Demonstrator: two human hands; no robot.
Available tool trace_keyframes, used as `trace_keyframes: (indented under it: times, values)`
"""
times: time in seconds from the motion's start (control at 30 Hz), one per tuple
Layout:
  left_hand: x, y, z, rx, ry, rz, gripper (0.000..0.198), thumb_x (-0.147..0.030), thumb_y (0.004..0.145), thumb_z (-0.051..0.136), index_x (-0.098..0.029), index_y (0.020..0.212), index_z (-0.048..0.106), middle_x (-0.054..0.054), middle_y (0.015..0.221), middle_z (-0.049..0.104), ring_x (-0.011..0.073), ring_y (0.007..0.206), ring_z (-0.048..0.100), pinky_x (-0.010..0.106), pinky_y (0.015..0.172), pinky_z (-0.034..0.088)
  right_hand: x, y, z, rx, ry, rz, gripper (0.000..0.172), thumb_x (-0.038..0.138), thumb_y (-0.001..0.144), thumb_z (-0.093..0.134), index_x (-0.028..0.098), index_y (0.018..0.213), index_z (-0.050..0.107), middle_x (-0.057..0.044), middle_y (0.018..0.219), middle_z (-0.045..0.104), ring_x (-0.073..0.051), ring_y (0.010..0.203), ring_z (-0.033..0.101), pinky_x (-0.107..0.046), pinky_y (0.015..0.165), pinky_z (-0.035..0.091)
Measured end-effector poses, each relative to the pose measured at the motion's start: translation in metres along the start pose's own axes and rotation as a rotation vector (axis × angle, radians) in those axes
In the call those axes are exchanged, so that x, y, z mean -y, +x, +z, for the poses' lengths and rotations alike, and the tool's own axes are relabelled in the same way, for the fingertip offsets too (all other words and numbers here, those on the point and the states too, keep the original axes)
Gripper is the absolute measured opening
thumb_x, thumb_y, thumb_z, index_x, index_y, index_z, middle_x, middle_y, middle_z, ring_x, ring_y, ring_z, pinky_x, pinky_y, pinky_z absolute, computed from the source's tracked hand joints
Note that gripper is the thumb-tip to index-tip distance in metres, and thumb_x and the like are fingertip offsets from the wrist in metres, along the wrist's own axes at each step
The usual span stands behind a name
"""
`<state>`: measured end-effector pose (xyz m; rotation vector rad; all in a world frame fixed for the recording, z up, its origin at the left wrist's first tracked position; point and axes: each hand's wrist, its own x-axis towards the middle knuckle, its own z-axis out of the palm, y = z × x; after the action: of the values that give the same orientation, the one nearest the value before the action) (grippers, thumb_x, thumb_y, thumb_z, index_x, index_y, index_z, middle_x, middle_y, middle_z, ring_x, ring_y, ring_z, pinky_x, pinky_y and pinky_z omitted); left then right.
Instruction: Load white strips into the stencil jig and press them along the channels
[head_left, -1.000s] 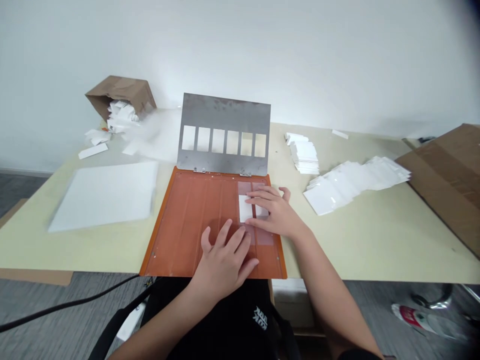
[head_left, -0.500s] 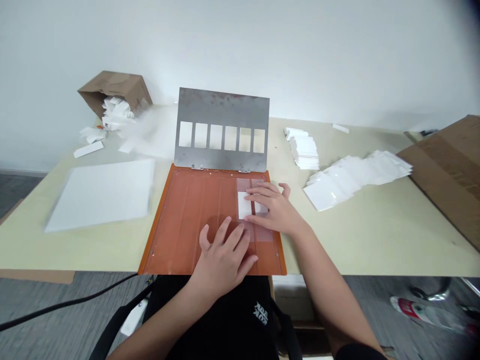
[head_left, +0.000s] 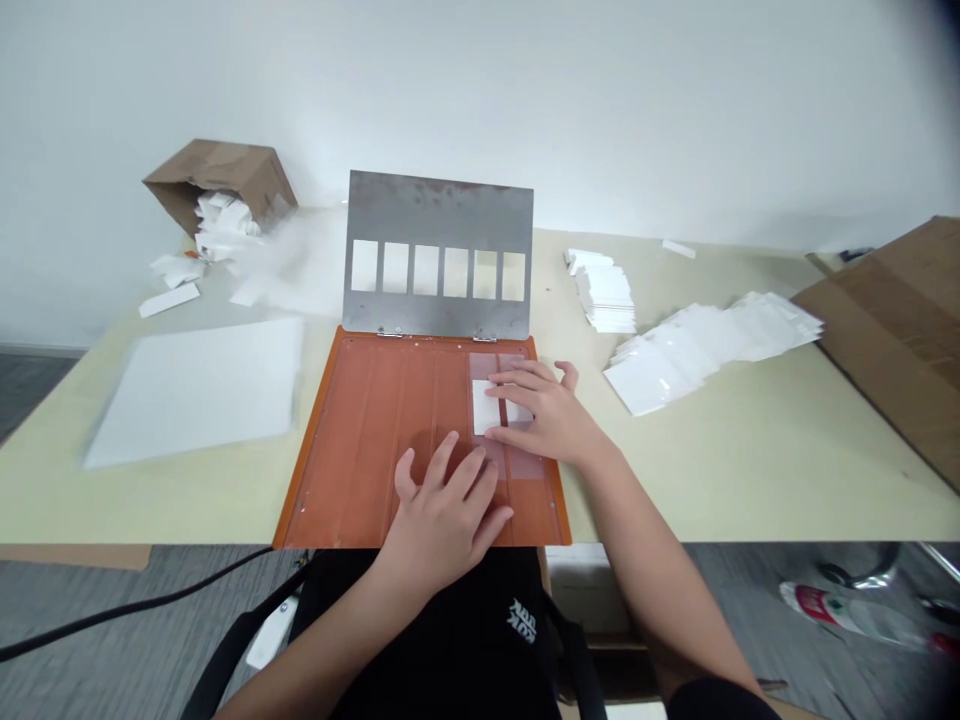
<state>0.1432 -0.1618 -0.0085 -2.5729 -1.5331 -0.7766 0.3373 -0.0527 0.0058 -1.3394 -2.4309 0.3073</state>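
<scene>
An orange board (head_left: 360, 430) lies at the table's front edge, with a grey metal frame (head_left: 442, 205) hinged to its back and raised. Several rectangular windows run across the frame. On the board's right side, two clear film strips carry a white card (head_left: 486, 408) and a second white card (head_left: 517, 411), side by side. My right hand (head_left: 546, 408) rests over these cards, fingers spread and partly covering them. My left hand (head_left: 446, 510) is lower on the board, palm down, fingers apart, its fingertips close to the lower end of the left film strip.
Translucent sheets (head_left: 199, 390) lie to the left. Behind them a cardboard box (head_left: 232, 165) spills white scraps (head_left: 225, 225). To the right are a stack of white cards (head_left: 604, 298), fanned clear-and-white pieces (head_left: 667, 365) and a large carton (head_left: 900, 330). A bottle (head_left: 847, 610) lies on the floor.
The view has shifted slightly. Both hands keep nearly the same place and pose on the board, and the cards have not visibly moved on it.
</scene>
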Motion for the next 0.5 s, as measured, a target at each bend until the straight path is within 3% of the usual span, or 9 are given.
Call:
trace_keyframes:
  times: [0.5]
  values:
    - [0.0002, 0.0002, -0.0006, -0.006, -0.001, 0.014, 0.031, -0.043, 0.092, 0.057, -0.023, 0.114, 0.067, 0.004, 0.122, 0.071, 0.0297, 0.127, 0.053, 0.054, 0.117, 0.005, 0.0018, -0.0001, -0.0009, 0.014, -0.020, 0.019, 0.037, 0.055, 0.083, 0.066, 0.029, 0.110, 0.069, -0.004, 0.131, 0.066, -0.034, 0.130, 0.048, -0.058, 0.107, 0.013]
